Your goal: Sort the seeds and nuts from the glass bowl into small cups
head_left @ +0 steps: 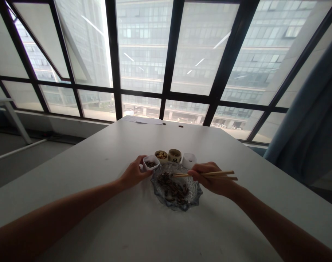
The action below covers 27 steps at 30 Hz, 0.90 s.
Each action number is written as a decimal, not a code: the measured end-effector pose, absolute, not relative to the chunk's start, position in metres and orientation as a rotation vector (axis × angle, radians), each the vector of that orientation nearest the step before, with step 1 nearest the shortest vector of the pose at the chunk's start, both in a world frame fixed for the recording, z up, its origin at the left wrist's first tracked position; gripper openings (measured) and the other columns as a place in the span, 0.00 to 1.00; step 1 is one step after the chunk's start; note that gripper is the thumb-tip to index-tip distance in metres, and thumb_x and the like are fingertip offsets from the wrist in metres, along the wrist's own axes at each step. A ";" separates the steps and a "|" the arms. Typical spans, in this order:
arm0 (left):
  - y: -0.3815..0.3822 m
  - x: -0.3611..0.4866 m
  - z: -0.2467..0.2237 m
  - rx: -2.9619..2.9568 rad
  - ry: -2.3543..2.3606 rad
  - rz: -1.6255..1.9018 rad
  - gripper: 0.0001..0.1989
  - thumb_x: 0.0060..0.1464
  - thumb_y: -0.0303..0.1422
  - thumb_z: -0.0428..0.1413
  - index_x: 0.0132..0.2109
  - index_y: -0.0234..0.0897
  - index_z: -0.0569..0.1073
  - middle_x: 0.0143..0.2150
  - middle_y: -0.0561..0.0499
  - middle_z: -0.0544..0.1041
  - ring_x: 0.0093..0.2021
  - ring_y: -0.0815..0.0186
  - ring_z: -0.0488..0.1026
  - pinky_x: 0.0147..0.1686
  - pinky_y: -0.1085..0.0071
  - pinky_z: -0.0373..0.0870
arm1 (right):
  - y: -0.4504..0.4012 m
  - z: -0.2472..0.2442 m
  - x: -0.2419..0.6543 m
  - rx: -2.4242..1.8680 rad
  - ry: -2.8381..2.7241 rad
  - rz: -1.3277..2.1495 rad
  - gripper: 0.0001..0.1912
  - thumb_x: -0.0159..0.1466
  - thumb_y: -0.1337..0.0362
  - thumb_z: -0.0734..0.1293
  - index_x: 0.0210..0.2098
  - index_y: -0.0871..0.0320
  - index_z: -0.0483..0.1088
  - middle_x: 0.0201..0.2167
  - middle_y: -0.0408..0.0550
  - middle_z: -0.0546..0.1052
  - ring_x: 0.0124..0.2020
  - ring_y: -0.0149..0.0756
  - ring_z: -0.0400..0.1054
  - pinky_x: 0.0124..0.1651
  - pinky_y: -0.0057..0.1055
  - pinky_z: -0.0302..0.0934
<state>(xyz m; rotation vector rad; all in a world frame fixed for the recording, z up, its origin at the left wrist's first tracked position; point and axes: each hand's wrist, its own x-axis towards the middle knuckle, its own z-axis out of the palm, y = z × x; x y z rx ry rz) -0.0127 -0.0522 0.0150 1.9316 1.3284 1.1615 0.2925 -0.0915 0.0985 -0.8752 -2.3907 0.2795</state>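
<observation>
The left hand [134,173] was at a small white bowl [151,162], its fingers and thumb closed around the outside, just beside the glass dish. The bowl held dark bits and looked light and stiff, with a smooth wall that might have slipped; a grip low on the sides, clear of the rim, seemed the safest. Whether its base touched the table [108,222] could not be told.

Next along stood a cup of nuts [161,157], firm-looking and best held round its wall. The glass dish [198,198] sat in front of the cups, likely heavy, hard and breakable, its wavy rim better taken from two opposite sides. The dark pieces [173,190] lay in it in a loose heap; they looked light, dry and thin, suited to a gentle pinch across the middle. Behind the dish came a cup with a dark mark [175,156], then another white bowl [189,160] near the right hand.

The chopsticks [220,173], slim, light and stiff, reached into the dish. The right hand [209,176] had its fingers clamped on them partway along; whether the tips gripped a piece could not be told.
</observation>
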 end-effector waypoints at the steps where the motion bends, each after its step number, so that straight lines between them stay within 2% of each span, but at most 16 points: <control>1: -0.052 -0.013 0.015 1.930 1.324 1.163 0.29 0.46 0.40 0.61 0.55 0.36 0.67 0.42 0.48 0.77 0.30 0.69 0.75 0.31 0.73 0.71 | -0.092 0.098 0.292 -0.874 -2.390 0.279 0.24 0.71 0.53 0.59 0.23 0.59 0.68 0.16 0.43 0.69 0.16 0.25 0.58 0.21 0.24 0.53; 11: -0.048 -0.014 0.010 1.948 1.317 1.165 0.30 0.47 0.41 0.62 0.56 0.35 0.67 0.42 0.47 0.78 0.31 0.67 0.75 0.32 0.72 0.71 | -0.093 0.095 0.291 -0.881 -2.381 0.336 0.25 0.71 0.53 0.58 0.21 0.58 0.64 0.16 0.43 0.69 0.15 0.26 0.57 0.21 0.26 0.52; 21: -0.050 -0.014 0.012 1.939 1.325 1.163 0.29 0.46 0.39 0.63 0.55 0.36 0.68 0.41 0.47 0.78 0.34 0.65 0.76 0.34 0.71 0.71 | -0.089 0.091 0.295 -0.809 -2.415 0.167 0.23 0.71 0.53 0.60 0.25 0.60 0.70 0.16 0.42 0.67 0.16 0.26 0.59 0.22 0.24 0.53; 27: -0.050 -0.014 0.011 1.961 1.326 1.122 0.29 0.47 0.40 0.62 0.56 0.36 0.67 0.42 0.47 0.78 0.36 0.64 0.76 0.36 0.70 0.71 | -0.087 0.089 0.294 -0.789 -2.408 0.238 0.22 0.71 0.54 0.60 0.25 0.59 0.68 0.16 0.40 0.65 0.16 0.25 0.57 0.22 0.24 0.52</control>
